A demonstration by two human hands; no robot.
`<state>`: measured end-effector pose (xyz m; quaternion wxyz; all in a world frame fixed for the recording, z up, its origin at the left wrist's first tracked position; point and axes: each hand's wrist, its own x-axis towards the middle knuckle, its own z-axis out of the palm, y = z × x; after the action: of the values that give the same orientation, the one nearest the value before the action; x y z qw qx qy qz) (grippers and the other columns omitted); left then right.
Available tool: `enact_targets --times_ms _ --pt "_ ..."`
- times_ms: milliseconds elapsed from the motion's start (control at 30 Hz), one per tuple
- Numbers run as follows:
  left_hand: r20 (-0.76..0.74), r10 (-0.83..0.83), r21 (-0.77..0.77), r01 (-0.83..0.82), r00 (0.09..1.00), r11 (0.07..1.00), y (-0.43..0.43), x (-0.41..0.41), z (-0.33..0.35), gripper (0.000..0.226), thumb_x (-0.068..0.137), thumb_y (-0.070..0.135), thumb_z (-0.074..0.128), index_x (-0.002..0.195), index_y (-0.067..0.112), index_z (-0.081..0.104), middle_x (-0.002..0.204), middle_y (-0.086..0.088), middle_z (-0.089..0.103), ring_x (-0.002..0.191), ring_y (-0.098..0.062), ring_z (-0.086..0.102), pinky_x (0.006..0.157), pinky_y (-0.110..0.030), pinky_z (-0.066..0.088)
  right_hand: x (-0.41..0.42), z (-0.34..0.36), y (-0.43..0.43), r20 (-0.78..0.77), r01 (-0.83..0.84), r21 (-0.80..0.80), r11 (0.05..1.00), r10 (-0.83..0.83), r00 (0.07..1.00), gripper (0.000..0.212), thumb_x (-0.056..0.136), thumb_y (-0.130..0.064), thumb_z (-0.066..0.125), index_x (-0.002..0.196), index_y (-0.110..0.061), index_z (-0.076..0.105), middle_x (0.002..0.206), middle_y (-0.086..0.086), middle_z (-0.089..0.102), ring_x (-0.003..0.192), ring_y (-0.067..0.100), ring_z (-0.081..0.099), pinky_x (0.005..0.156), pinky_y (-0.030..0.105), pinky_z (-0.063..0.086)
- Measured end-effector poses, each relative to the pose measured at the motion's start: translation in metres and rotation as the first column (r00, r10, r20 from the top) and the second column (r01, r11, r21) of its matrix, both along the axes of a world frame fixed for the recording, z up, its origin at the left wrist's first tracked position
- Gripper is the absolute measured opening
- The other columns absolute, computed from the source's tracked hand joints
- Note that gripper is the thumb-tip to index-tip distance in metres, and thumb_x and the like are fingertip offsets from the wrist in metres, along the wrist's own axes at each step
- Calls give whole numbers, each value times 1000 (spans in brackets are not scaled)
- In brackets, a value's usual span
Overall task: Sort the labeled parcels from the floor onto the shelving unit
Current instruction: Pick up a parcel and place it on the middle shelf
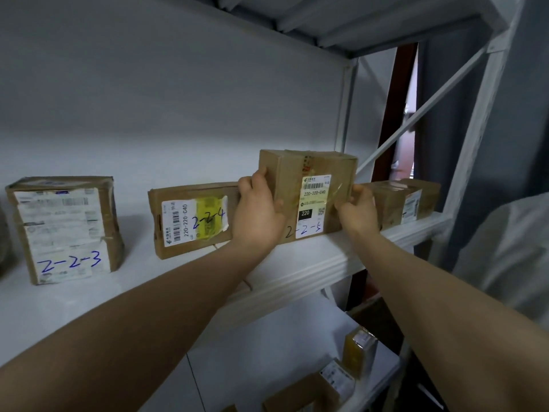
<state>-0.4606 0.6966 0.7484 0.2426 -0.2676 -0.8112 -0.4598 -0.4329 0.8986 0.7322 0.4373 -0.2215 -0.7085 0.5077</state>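
Head camera view: a person's left hand and right hand clasp a brown cardboard parcel from either side as it stands at the front lip of a white shelf. The left fingers curl round its upper left edge, and the right fingers curl against its lower right side. The parcel sits directly between the two hands, neither plainly nearer. Its outward face is taller than it is wide, and its depth cannot be judged. It occupies the gap between the 2-2-4 box on its left and a labelled box on its right, with the 2-2-3 box farther left. A taped white shipping label reads 220-220-C40, with "2-2-5" handwritten below. The slot appears to fit the numbering, so a straight push back into the tight gap looks likely.
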Motion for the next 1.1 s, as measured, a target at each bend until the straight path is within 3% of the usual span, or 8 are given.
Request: enact_targets --times_ms 167,267,333,433,567,733,900,1100 --pt "-113 37 0 -37 993 999 1 0 -5 65 91 18 66 146 15 31 141 -9 36 120 -27 51 94 -31 40 -3 -15 7 16 -41 58 998 40 999 52 88 -14 65 136 -24 46 103 -8 67 100 14 64 83 25 45" --pt "-155 71 -8 -73 985 997 1 0 -6 58 88 19 68 137 12 38 131 -11 43 118 -28 50 100 -40 43 -5 -16 10 67 -58 70 996 54 996 56 88 -17 68 138 -24 42 125 4 63 111 22 63 98 34 48" --pt "-145 56 -15 -59 988 998 1 0 -10 53 85 18 70 129 11 41 124 -9 47 112 -28 51 95 -43 45 -7 -16 12 97 -54 85 995 46 994 57 89 -19 69 139 -21 40 130 8 61 115 26 62 104 39 47" --pt "-86 47 -56 -52 995 997 2 2 -16 49 83 18 70 121 14 40 117 -5 49 99 -25 57 82 -40 49 -10 -17 15 108 -51 44 998 46 993 59 89 -17 70 139 -20 37 127 8 61 114 27 62 101 37 48" --pt "-85 65 -112 -74 994 991 3 2 -20 46 84 11 65 122 13 41 118 -9 50 95 -29 60 82 -46 51 -12 -17 17 67 -28 32 999 26 997 47 87 -16 71 119 -24 38 118 6 64 102 24 64 87 31 47" --pt "-116 119 -200 -141 986 970 3 -2 -24 48 87 5 57 131 14 42 129 -10 51 105 -31 60 83 -44 52 -12 -19 16 160 -46 155 987 20 987 35 86 -19 72 110 -23 46 122 7 59 107 27 60 98 41 50" --pt "-100 140 -304 -164 985 939 1 -3 -26 53 85 4 55 135 13 38 126 -12 55 104 -33 61 81 -45 54 -11 -19 13 233 -77 237 968 20 972 26 87 -15 70 109 -23 57 127 11 50 93 25 59 102 37 50" --pt "-65 106 -461 -124 992 879 1 0 -26 72 83 1 50 150 13 28 137 -16 52 114 -37 59 90 -47 52 -7 -19 8 281 -108 321 941 14 960 10 92 -20 63 100 -24 67 128 13 50 104 28 60 105 38 48"
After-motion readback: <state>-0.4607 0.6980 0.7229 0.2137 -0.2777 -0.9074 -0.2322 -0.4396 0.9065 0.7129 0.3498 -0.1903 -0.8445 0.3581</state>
